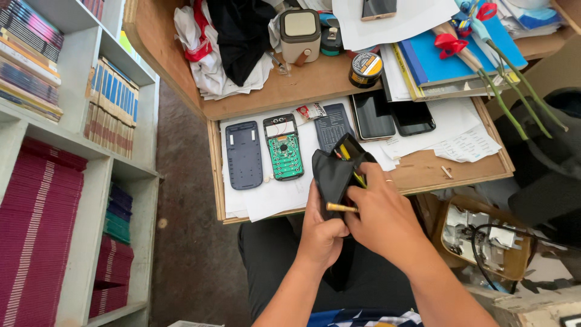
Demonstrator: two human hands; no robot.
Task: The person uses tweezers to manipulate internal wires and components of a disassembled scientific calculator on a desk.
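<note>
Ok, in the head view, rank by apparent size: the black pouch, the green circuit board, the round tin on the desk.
1. Black pouch, though it is nearer the camera, which inflates it.
2. Green circuit board.
3. Round tin, clearly smallest.

left hand (321, 227) curled, right hand (378, 209) seemingly pinching

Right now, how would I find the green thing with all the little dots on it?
Look at the wooden pull-out shelf under the desk, covered with white paper. Left of the black pouch that the hands hold lies the green circuit board. It is the only green piece, with a small screen on top, between a dark blue cover and a dark keypad.
</note>
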